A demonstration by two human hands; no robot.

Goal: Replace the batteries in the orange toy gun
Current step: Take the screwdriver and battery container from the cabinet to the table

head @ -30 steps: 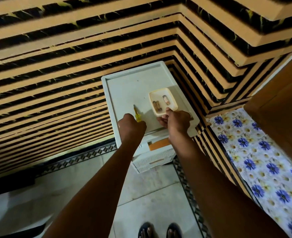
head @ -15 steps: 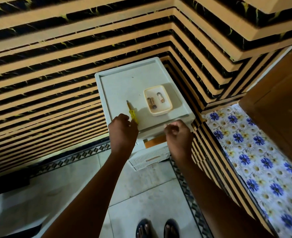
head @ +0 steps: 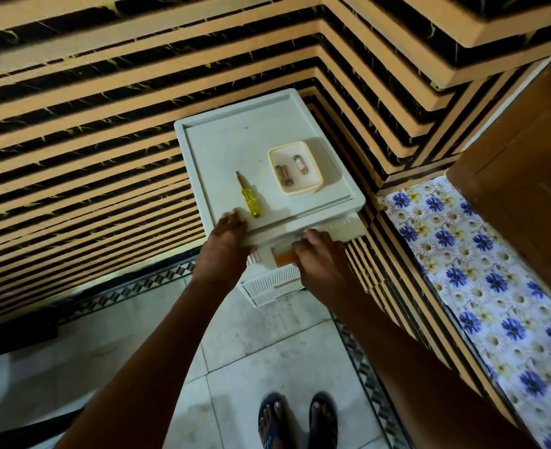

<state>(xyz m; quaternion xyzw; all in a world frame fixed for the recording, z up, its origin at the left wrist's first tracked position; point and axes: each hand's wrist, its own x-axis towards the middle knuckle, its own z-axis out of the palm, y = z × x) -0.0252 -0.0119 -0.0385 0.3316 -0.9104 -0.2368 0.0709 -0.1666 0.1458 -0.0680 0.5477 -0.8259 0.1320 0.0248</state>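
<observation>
Two hands at frame centre, fetching step: left hand (head: 227, 233) steadies cabinet (head: 235, 137) top, fingers relaxed; right hand (head: 319, 254) fingers curled on drawer (head: 285, 257); next, draw it open for the toy.

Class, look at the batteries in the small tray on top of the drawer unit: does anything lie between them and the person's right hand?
Nothing visible does. The batteries lie uncovered in the open tray, and only bare cabinet top separates it from the right hand at the drawer.

Cabinet top (head: 235, 140) bare at the back — screwdriver (head: 249, 199) and tray (head: 295, 168) crowd the front.
</observation>
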